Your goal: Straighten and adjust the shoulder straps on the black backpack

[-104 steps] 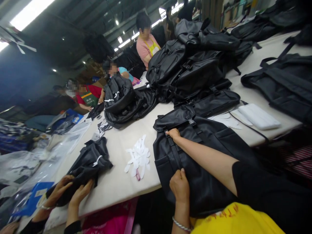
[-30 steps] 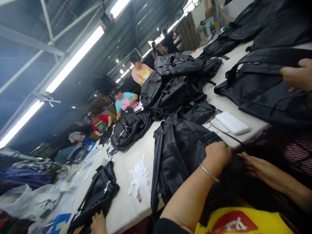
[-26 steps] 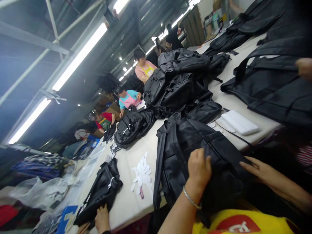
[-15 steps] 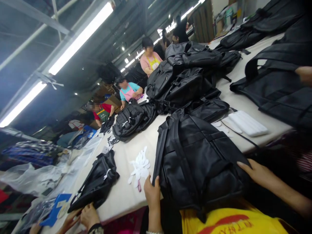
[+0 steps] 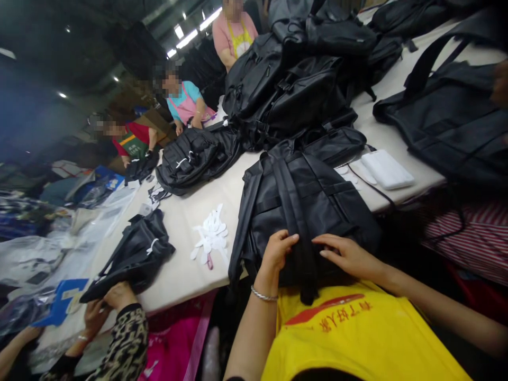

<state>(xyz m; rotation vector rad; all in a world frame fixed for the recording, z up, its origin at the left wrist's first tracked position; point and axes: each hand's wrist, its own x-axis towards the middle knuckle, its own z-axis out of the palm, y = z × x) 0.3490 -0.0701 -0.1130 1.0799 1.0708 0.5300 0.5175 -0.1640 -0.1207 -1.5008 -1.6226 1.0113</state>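
Observation:
A black backpack (image 5: 313,201) lies back-side up on the near edge of the pale table (image 5: 186,270), its straps running toward me. My left hand (image 5: 275,253), with a silver bracelet on the wrist, curls its fingers on the bag's near end beside the middle strap (image 5: 306,267). My right hand (image 5: 349,256) rests flat on the same end, fingers stretched toward the strap. The strap's end hangs down onto my yellow shirt.
A heap of black backpacks (image 5: 301,79) fills the far table, with another backpack (image 5: 194,156) to its left. White paper tags (image 5: 210,238) and a white pad (image 5: 387,169) flank my bag. A co-worker's hands (image 5: 105,307) hold a black bag (image 5: 135,254) at lower left. A big black bag (image 5: 452,116) lies at right.
My view has tipped down. My left hand moved from the bag's left corner to its near end by the strap. My right hand slid left from the right corner, so both hands are close together.

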